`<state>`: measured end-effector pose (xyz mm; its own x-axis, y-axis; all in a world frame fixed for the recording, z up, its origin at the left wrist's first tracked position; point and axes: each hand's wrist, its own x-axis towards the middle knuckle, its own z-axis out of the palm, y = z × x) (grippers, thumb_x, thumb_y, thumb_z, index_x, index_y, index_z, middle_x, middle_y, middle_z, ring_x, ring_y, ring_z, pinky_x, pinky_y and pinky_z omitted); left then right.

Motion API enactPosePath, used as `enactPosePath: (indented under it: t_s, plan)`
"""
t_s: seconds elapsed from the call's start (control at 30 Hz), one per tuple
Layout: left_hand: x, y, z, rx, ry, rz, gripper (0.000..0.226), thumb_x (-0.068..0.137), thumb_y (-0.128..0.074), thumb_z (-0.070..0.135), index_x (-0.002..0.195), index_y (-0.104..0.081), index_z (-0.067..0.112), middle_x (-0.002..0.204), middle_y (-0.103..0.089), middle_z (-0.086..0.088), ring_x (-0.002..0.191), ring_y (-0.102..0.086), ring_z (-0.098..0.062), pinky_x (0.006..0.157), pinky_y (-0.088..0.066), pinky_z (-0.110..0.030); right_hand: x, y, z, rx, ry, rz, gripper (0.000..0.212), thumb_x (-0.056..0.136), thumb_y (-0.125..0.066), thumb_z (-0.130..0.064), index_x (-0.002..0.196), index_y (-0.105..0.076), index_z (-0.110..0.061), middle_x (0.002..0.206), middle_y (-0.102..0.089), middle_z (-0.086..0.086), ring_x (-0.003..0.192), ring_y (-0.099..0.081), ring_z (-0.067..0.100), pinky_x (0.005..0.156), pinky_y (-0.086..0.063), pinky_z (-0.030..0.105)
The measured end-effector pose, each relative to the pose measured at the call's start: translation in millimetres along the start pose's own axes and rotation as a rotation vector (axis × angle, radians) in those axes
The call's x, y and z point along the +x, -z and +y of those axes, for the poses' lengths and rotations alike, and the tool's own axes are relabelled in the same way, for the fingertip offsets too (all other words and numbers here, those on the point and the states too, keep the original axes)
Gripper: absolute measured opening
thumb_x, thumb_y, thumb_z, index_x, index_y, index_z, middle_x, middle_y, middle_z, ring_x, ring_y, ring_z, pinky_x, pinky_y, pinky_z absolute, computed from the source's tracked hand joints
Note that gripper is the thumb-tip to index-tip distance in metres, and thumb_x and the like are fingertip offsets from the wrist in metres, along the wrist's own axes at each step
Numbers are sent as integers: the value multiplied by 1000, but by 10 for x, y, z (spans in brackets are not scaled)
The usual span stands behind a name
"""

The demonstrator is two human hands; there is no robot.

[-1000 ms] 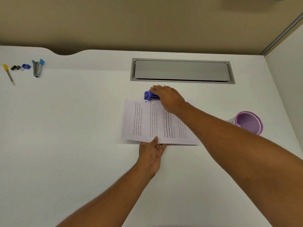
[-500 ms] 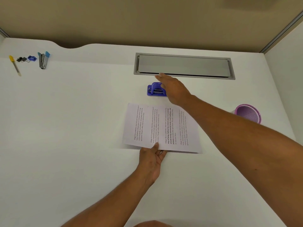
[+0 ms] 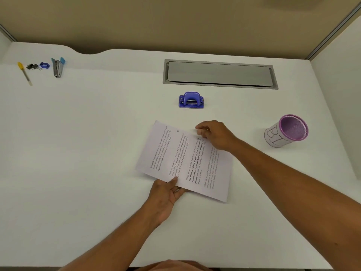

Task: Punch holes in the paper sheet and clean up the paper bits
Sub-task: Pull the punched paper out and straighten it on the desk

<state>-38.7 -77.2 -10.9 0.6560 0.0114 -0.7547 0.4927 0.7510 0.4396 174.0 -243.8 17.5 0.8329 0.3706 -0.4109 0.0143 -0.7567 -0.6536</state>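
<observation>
Paper sheet (image 3: 185,159) lies flat near the middle of the tabletop (image 3: 88,143), turned at a slant, printed text facing up. I see two small dark punched holes along its far edge, one near the far left corner, one further right beside the right hand.

Left hand (image 3: 166,194) pinches the near edge of the sheet: thumb on top, fingers curled under the edge.

Right hand (image 3: 214,135) sits at the far edge of the sheet, fingers curled toward the thumb. They seem to pinch that edge, though I cannot tell for sure from here.

Hole punch (image 3: 191,100), blue, stands apart from the sheet, toward the far edge of the tabletop, just in front of a grey metal flap (image 3: 219,74) set into the surface. Neither hand touches it.

Purple mesh cup (image 3: 287,131), with a paper label marked in pen, stands toward the right edge.

Far left corner: yellow pen (image 3: 24,73), black binder clips (image 3: 33,66), small blue clip (image 3: 44,65), stapler (image 3: 58,67), all close together.
</observation>
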Motion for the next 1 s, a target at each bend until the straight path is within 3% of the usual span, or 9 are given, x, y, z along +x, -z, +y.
enactPosePath:
  t_s: [0.33,0.5,0.67,0.83,0.9,1.0]
  plan:
    - [14,643,650,248,76,-234,41,108,-49,-1,148,-55,6,143,-67,-18,129,-68,-35,94,-63,-44,-260,-347,-141,244,-115,-31,37,96,-75,-24,130,-70,-13,111,-74,4,110,-68,19,105,-49,34]
    - [58,793,1134,390,18,-248,42,107,-52,-1,147,-54,9,142,-69,-15,127,-69,-36,95,-64,-46,-288,-553,-303,472,-200,43,27,90,-81,-12,116,-73,-8,83,-78,-3,73,-71,3,78,-55,19]
    - [129,957,1559,547,-137,-63,35,103,-60,-5,137,-54,-3,134,-71,-24,115,-73,-40,89,-66,-46,-293,-756,-490,670,-247,66,17,90,-78,-5,104,-68,-9,101,-75,18,89,-70,25,87,-58,39]
    - [157,1103,1824,669,-315,62,19,98,-66,-8,115,-72,-3,108,-76,-28,89,-79,-30,73,-65,-27,-297,-926,-597,703,-335,61,34,91,-78,-6,119,-63,5,121,-72,27,108,-72,41,101,-56,58]
    - [170,1122,1878,704,-337,72,18,97,-67,-8,112,-74,-1,103,-77,-23,85,-81,-28,72,-65,-26,-316,-991,-646,704,-335,52,34,92,-77,-6,119,-62,6,120,-72,28,107,-73,41,100,-55,61]
    - [196,1118,1931,733,-335,105,19,96,-68,-6,114,-75,-1,109,-80,-20,90,-81,-32,80,-67,-37,-348,-1066,-702,706,-328,65,30,93,-75,-3,120,-64,1,119,-73,25,96,-72,31,93,-60,53]
